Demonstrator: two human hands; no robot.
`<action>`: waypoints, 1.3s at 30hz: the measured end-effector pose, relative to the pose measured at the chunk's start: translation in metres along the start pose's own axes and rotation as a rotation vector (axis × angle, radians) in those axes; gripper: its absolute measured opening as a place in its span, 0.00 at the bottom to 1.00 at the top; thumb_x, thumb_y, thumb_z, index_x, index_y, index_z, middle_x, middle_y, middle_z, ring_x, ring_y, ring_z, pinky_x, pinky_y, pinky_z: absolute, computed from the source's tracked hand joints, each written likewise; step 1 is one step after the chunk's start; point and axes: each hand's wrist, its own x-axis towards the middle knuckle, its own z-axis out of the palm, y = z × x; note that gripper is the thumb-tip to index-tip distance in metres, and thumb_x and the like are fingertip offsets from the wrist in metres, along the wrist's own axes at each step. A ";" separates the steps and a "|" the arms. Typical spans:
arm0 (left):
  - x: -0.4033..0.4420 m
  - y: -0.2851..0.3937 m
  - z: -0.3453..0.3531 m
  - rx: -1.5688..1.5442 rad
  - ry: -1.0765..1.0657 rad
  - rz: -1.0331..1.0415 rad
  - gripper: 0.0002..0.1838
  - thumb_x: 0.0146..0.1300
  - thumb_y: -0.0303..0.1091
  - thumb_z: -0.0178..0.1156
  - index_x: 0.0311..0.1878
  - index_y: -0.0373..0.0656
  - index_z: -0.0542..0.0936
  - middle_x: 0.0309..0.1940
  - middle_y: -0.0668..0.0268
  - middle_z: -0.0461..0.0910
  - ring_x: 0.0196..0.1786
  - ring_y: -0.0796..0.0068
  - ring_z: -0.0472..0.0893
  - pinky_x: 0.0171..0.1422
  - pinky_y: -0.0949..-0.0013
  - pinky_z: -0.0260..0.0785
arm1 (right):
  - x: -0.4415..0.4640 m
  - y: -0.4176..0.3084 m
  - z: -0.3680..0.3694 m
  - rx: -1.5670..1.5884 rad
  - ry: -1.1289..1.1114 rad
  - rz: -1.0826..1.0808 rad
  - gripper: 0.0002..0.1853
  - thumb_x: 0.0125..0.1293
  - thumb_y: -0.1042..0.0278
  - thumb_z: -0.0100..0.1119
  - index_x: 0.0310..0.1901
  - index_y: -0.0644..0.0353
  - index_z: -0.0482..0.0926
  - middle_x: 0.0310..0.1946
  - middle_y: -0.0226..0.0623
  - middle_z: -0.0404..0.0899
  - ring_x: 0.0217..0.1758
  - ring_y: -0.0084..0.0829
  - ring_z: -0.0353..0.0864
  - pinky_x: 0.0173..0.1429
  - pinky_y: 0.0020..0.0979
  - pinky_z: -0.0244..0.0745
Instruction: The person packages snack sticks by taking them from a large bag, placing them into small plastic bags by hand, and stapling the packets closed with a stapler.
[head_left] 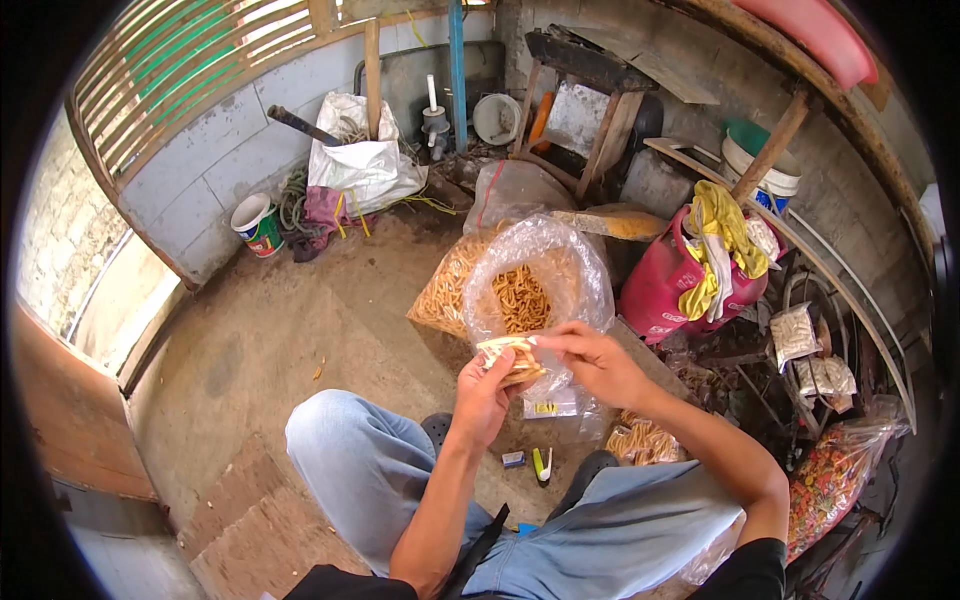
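My left hand (483,398) is closed around a small clear bag of snack sticks (513,362), pale yellow and held tilted above my lap. At the bag's right end, the fingers of my right hand (598,362) are pinched together on its plastic edge. Just beyond my hands stands a large open clear plastic bag (590,275), with loose brown snack sticks (521,298) inside. A stapler (542,466) in green and white and a small blue box (513,459) lie on the floor between my feet. Several filled small bags (645,440) are by my right knee.
Another full snack bag (440,293) leans behind the open one. To the right stand a pink tub (650,290) with yellow cloth and a bag of colourful packets (840,480). A paint bucket (257,225) and a white sack (360,165) are at the back left.
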 end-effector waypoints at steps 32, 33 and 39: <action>0.012 0.015 -0.050 -0.086 0.321 0.180 0.14 0.64 0.25 0.60 0.53 0.34 0.75 0.47 0.59 0.81 0.46 0.72 0.83 0.50 0.72 0.82 | 0.064 0.308 0.062 -0.502 0.048 0.433 0.14 0.55 0.73 0.55 0.44 0.58 0.82 0.36 0.45 0.83 0.41 0.46 0.82 0.45 0.39 0.76; 0.013 0.015 -0.051 -0.082 0.330 0.178 0.14 0.64 0.25 0.60 0.53 0.34 0.75 0.47 0.59 0.81 0.46 0.72 0.83 0.50 0.72 0.82 | 0.066 0.305 0.066 -0.494 0.041 0.435 0.14 0.55 0.73 0.55 0.44 0.58 0.82 0.36 0.45 0.83 0.41 0.46 0.82 0.45 0.39 0.76; 0.018 0.010 -0.056 -0.073 0.366 0.103 0.16 0.65 0.28 0.59 0.55 0.35 0.74 0.49 0.62 0.80 0.49 0.74 0.82 0.54 0.72 0.79 | 0.072 0.299 0.081 -0.701 -0.042 0.146 0.09 0.55 0.70 0.57 0.38 0.55 0.83 0.35 0.40 0.82 0.41 0.43 0.82 0.44 0.42 0.76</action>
